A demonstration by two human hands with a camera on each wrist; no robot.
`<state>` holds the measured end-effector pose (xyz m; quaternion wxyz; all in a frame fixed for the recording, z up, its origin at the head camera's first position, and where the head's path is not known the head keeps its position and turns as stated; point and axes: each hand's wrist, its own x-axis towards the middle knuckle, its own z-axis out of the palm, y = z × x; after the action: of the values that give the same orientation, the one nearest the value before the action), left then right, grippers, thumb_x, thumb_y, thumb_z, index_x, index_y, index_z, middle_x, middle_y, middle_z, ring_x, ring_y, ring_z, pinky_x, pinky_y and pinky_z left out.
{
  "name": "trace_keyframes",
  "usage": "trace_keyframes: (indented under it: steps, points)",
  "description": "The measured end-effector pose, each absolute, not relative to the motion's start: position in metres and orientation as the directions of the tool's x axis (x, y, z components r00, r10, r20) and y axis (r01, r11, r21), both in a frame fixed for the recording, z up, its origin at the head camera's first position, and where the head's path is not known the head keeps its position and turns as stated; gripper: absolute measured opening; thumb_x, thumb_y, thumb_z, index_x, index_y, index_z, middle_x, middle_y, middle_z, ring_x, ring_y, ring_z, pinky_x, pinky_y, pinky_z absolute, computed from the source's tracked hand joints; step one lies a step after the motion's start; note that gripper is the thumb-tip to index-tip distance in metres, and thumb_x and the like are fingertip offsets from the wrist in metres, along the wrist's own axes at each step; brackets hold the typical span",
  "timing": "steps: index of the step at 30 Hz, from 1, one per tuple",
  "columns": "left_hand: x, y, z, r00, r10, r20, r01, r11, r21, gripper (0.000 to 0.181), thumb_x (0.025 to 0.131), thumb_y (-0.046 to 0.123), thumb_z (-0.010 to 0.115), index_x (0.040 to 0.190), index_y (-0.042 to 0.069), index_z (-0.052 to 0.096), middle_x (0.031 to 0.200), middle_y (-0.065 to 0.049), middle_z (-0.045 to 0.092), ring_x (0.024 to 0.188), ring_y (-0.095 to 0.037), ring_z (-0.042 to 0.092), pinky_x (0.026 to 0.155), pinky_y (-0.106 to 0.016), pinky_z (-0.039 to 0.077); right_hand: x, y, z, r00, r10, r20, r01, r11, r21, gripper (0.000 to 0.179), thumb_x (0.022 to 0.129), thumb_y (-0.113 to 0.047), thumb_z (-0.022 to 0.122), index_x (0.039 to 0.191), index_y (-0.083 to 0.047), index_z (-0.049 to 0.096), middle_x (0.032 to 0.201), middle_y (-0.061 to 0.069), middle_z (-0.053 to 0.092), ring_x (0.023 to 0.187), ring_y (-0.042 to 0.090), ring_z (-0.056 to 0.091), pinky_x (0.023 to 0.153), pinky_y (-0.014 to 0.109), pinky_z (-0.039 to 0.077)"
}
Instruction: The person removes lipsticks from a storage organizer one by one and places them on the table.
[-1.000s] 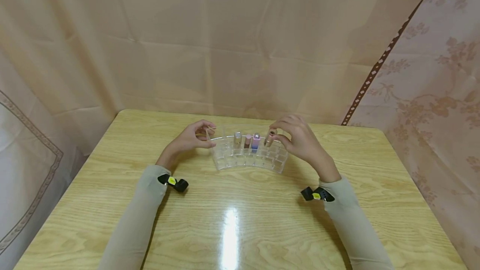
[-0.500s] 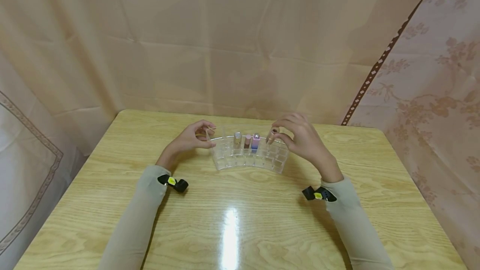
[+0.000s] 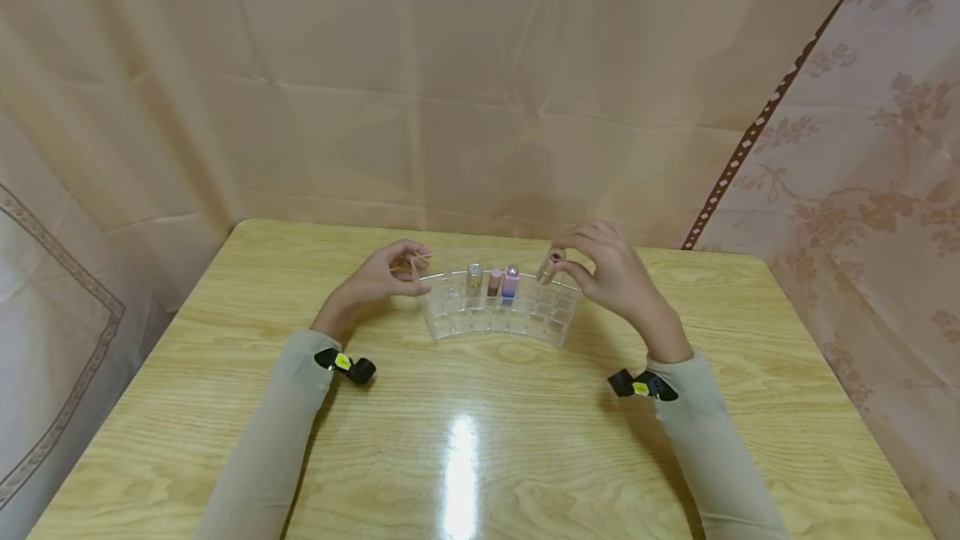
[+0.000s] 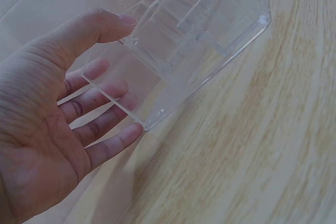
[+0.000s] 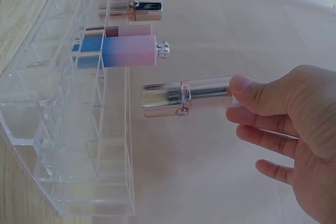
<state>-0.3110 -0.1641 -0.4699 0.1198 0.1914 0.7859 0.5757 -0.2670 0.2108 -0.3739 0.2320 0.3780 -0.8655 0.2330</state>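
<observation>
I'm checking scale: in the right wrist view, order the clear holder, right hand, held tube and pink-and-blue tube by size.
1. Clear holder
2. Right hand
3. Held tube and pink-and-blue tube: too alike to rank

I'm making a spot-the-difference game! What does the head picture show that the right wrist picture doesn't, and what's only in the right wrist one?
Only the head view: two long sleeves, black wrist straps and flowery cloth. Only the right wrist view: a small round metal piece on the side of the held tube. Both: the clear stand, the pink-and-blue tube, and the right hand's fingers pinching that held tube.
</observation>
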Motion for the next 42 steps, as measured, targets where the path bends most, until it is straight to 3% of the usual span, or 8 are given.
trace_keyframes:
  steps: [12, 28, 42]
  points:
    - [-0.31, -0.164, -0.469, -0.899, 0.435, 0.043, 0.175, 0.268, 0.948, 0.059, 0.084, 0.0, 0.081, 0.136, -0.004, 0.052, 0.125, -0.023, 0.059, 0.108, -0.028, 0.058, 0.103, -0.045, 0.048, -0.268, 0.219, -0.369, -0.633, -0.528, 0.566, -0.743, 0.619, -0.255, 0.025, 0.083, -0.006, 0.082, 0.107, 0.001, 0.074, 0.109, 0.017, 0.075, 0.108, 0.035, 0.062, 0.104, 0.054, 0.041]
    - [-0.311, -0.164, -0.47, -0.899, 0.435, 0.042, 0.171, 0.262, 0.95, 0.058, 0.083, 0.0, 0.081, 0.134, -0.003, 0.053, 0.125, -0.023, 0.059, 0.111, -0.031, 0.058, 0.106, -0.049, 0.046, -0.273, 0.242, -0.363, -0.643, -0.467, 0.607, -0.722, 0.635, -0.277, 0.025, 0.081, 0.001, 0.082, 0.105, 0.001, 0.075, 0.104, 0.017, 0.075, 0.105, 0.036, 0.063, 0.097, 0.055, 0.043]
    - [-0.311, -0.166, -0.472, -0.905, 0.426, 0.026, 0.163, 0.29, 0.943, 0.059, 0.085, 0.005, 0.081, 0.136, -0.002, 0.052, 0.129, -0.024, 0.06, 0.112, -0.034, 0.058, 0.101, -0.041, 0.046, -0.275, 0.257, -0.358, -0.656, -0.421, 0.627, -0.685, 0.68, -0.26, 0.024, 0.08, 0.002, 0.082, 0.104, 0.003, 0.075, 0.102, 0.02, 0.075, 0.1, 0.039, 0.063, 0.092, 0.056, 0.042]
